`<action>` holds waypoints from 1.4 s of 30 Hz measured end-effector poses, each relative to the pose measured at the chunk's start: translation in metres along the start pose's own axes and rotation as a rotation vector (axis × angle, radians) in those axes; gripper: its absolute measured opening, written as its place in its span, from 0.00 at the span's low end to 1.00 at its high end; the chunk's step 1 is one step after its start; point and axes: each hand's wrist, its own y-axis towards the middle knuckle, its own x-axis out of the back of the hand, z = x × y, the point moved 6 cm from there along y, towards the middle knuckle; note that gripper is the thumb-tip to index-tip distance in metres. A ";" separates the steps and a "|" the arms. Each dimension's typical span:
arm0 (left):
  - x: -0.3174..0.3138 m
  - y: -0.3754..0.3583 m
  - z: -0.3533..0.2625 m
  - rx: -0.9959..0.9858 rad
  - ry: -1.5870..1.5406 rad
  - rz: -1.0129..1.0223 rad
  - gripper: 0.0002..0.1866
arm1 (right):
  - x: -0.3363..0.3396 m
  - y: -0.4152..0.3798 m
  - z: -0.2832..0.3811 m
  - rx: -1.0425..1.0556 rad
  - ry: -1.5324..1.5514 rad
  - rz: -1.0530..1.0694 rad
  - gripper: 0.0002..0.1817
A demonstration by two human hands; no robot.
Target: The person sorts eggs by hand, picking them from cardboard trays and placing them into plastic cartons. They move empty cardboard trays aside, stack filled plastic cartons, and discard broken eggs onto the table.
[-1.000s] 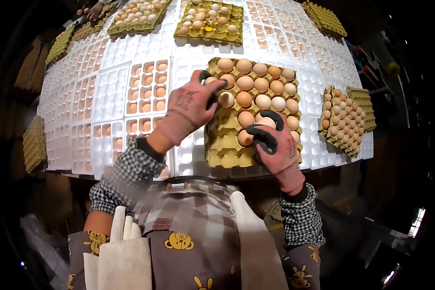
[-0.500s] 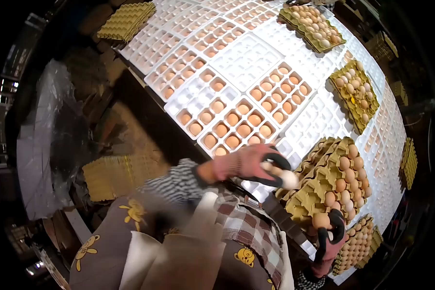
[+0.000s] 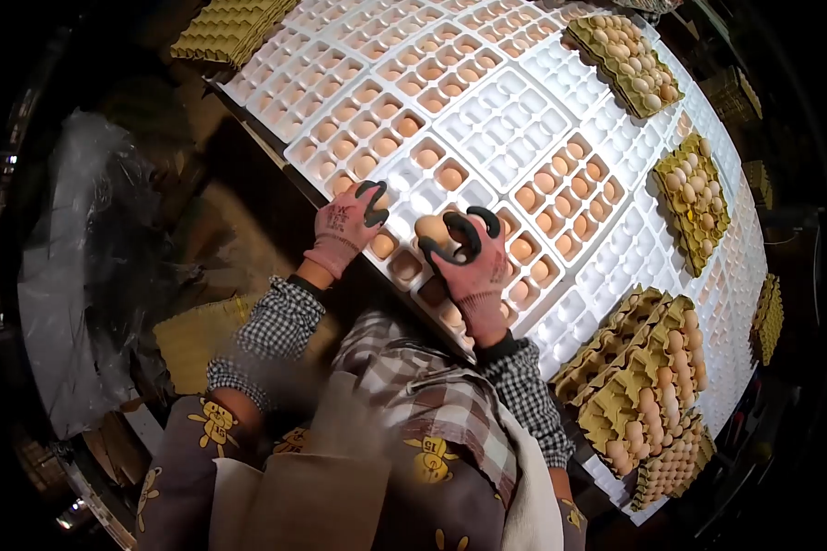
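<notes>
My left hand (image 3: 342, 226), in a pink glove with dark fingertips, curls its fingers round an egg over the near-left edge of a white plastic egg tray (image 3: 413, 195); most of that egg is hidden. My right hand (image 3: 476, 268), gloved alike, is closed on a brown egg (image 3: 431, 230) above the same area, the egg showing at its thumb and fingertips. Whether more eggs lie in its palm cannot be seen. Below my left hand, another egg (image 3: 383, 245) sits in a tray pocket. Brown eggs also fill pockets around my right hand.
At right stand stacked yellow pulp cartons (image 3: 606, 404) with eggs along one side. Other egg cartons (image 3: 694, 197) rest farther up the tray-covered table. An unfilled white tray (image 3: 504, 124) lies beyond my hands. Plastic sheeting (image 3: 83, 275) hangs at left.
My left hand has moved up and left to the tray. My right hand has come from the pulp carton at lower right to the white trays, carrying an egg. The view has shifted slightly.
</notes>
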 end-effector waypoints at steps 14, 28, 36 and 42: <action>-0.032 0.059 -0.001 -0.393 -0.149 0.065 0.22 | -0.034 0.058 -0.050 -0.261 0.044 -0.377 0.29; -0.057 0.027 -0.048 -0.591 0.401 -0.012 0.29 | 0.171 -0.076 0.017 -0.138 -0.240 -0.501 0.29; -0.030 0.033 -0.135 -0.575 0.508 0.235 0.34 | 0.349 -0.186 -0.038 -0.328 -1.057 -0.128 0.30; 0.018 -0.002 -0.416 -0.934 -0.691 0.193 0.17 | 0.408 -0.186 -0.037 0.186 -0.417 -0.322 0.19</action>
